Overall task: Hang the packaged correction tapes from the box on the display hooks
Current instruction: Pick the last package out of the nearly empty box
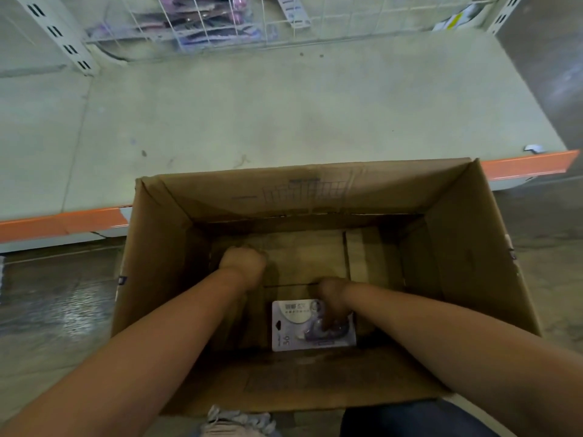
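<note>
An open brown cardboard box (pixel 467 247) stood on the glossy dark floor (pixel 56 298), pushed against the orange-edged front of a pale, scuffed base shelf (pixel 252 115). On the box's bottom lay one white-and-purple carded correction tape pack (pixel 296 329). At the shelf's back stood a white wire rack (pixel 220 29).

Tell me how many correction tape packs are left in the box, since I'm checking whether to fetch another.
1. The pack lies flat on the box floor near the person, under the right hand. Something may be hidden beneath the curled left hand.
</note>
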The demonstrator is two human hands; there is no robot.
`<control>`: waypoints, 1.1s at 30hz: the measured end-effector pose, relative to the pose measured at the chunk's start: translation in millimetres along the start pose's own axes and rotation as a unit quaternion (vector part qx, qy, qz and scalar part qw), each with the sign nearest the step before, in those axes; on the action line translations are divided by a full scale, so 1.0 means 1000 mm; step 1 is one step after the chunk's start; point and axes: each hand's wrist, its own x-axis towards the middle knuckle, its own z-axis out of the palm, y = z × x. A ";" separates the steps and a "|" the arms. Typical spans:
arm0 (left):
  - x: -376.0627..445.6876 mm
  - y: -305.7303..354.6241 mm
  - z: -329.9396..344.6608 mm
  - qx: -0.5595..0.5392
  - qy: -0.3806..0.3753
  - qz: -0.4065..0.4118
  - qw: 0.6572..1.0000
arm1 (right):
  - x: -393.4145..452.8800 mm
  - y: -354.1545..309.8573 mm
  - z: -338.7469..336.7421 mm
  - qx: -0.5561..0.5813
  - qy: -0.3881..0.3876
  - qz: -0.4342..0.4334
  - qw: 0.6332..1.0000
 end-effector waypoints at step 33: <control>-0.447 -0.118 -0.336 -0.113 0.152 -0.066 0.980 | -0.501 -0.145 -0.242 0.580 0.186 -0.062 0.791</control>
